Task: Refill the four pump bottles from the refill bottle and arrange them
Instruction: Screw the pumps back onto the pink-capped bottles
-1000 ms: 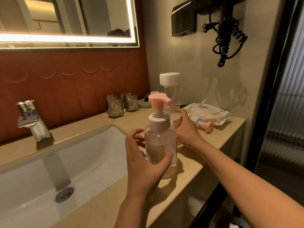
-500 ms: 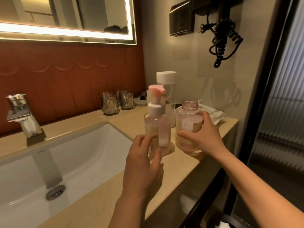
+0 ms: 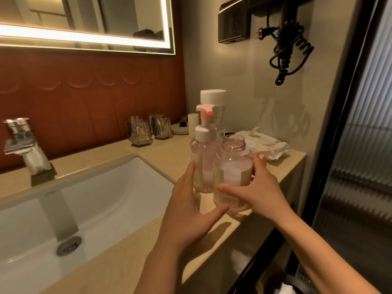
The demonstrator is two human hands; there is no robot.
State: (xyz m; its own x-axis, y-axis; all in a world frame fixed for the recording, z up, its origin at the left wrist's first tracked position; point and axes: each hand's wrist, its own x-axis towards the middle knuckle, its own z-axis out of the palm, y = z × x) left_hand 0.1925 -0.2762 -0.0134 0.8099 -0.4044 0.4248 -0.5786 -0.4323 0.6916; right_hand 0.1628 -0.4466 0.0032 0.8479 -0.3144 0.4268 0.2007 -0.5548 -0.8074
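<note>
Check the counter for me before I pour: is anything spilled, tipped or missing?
No spill shows. The odd thing is the open bottle, held by the right hand: its neck is bare, no pump. The pump bottle just behind it, by the left hand, is capped and upright.

A white sink [image 3: 89,200] is sunk into the beige desk [image 3: 118,266] — a chrome tap [image 3: 23,145] at its back edge. Above the sink, a rust-red wall panel [image 3: 84,98] and a light-edged mirror [image 3: 89,20]; right of the sink, a grey wall [image 3: 244,85] carries a socket [image 3: 234,23] and coiled cord [image 3: 290,49].
</note>
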